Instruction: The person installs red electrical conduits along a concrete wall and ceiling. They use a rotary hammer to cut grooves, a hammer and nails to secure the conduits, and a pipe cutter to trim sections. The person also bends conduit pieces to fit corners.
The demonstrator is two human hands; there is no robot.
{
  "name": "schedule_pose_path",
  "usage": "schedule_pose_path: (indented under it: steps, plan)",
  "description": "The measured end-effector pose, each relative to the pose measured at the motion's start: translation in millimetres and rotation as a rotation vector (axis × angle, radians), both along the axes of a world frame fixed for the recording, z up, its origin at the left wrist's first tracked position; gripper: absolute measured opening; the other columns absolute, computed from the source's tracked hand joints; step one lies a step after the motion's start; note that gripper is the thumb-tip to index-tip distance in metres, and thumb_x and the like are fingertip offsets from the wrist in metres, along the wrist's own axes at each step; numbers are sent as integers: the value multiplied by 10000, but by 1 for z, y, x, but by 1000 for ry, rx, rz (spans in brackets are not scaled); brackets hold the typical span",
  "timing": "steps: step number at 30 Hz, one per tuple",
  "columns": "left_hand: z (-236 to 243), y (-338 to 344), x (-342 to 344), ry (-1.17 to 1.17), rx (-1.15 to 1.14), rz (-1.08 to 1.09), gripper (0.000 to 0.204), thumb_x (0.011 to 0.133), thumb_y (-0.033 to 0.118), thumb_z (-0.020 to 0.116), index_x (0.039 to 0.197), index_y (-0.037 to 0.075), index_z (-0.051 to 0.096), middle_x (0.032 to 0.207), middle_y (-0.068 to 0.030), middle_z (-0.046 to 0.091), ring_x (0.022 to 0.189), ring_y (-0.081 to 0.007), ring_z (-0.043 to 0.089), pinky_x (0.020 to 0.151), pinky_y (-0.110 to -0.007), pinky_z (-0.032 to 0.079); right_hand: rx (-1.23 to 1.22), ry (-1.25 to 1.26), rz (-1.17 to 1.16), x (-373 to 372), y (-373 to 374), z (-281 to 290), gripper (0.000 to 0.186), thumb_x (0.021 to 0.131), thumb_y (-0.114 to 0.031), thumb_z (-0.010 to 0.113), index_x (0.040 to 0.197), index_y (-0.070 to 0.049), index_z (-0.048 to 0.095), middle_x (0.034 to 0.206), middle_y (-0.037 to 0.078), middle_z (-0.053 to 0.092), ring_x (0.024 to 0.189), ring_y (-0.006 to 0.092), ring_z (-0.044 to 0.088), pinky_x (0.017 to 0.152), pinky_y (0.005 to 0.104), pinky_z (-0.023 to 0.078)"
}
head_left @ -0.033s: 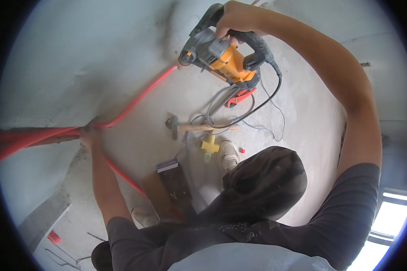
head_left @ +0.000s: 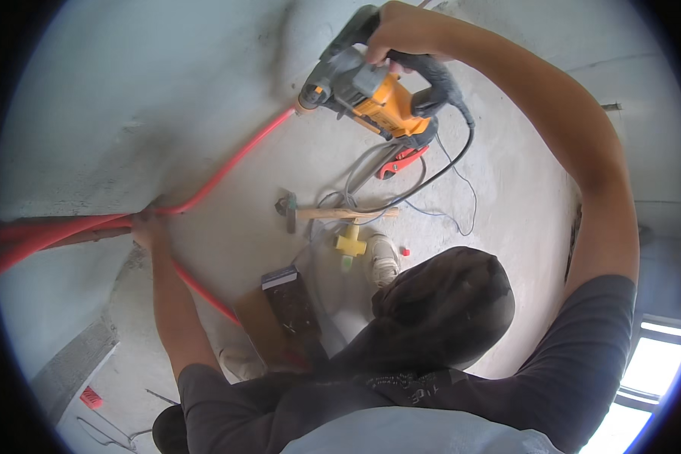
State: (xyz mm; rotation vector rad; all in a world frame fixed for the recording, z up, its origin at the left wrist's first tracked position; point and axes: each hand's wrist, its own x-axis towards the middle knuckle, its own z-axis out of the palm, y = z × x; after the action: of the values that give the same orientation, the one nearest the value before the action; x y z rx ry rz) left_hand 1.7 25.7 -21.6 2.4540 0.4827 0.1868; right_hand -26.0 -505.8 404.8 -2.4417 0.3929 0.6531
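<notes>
At the top my right hand (head_left: 401, 38) is closed round the black handle of an orange and grey rotary hammer drill (head_left: 390, 106). The drill's front end points down and left, at the end of a red pipe (head_left: 234, 163). That pipe curves back to my left hand (head_left: 145, 229), closed on red pipes near the wall. A bundle of thicker-looking red pipes (head_left: 60, 233) runs from this hand to the left edge. Another red length (head_left: 204, 291) slopes down right from it. My left fingers are partly hidden.
The drill's black cord (head_left: 461, 155) loops to the floor by a red-handled tool (head_left: 402, 162). A wooden-handled hammer (head_left: 340, 214) and a yellow cross-shaped piece (head_left: 351, 242) lie near my shoe (head_left: 384, 261). Closer in is a brown box (head_left: 257, 321); a window (head_left: 647, 371) is at right.
The drill and my right hand have shifted very slightly to the right. My left hand stays on the red pipes.
</notes>
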Motion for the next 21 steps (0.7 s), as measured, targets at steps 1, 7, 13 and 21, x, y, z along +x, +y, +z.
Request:
schedule_pose_path:
  steps: [1, 7, 13, 21]
  plan:
    - [4, 9, -1, -21, 40, 4, 401, 893, 360, 699, 1051, -8, 712, 1012, -232, 733, 893, -393, 706, 809, -492, 525, -15, 35, -42, 5, -5, -3, 165, 760, -95, 762, 821, 54, 724, 707, 127, 683, 580, 196, 643, 534, 325, 519]
    - [10, 23, -3, -186, -53, -50, 429, 860, 331, 754, 1109, -16, 718, 988, -195, 748, 892, -360, 716, 819, -456, 534, -18, -359, -285, -90, -54, 40, 182, 816, -143, 706, 841, 34, 673, 683, 74, 625, 543, 115, 588, 516, 269, 515]
    - [25, -3, -2, -16, -31, 36, 448, 837, 320, 779, 1130, -14, 720, 1011, -205, 749, 903, -348, 721, 835, -428, 538, 128, -404, -876, -216, -199, 26, 168, 854, -131, 734, 941, -4, 665, 771, 66, 648, 581, 132, 611, 512, 284, 503]
    - [8, 11, 14, -47, -29, -55, 480, 835, 350, 761, 1105, -44, 724, 1034, -217, 748, 938, -349, 711, 870, -451, 522, 592, -652, -1778, -510, -400, -233, 141, 869, -194, 696, 831, -91, 609, 725, 72, 611, 640, 227, 617, 612, 380, 543]
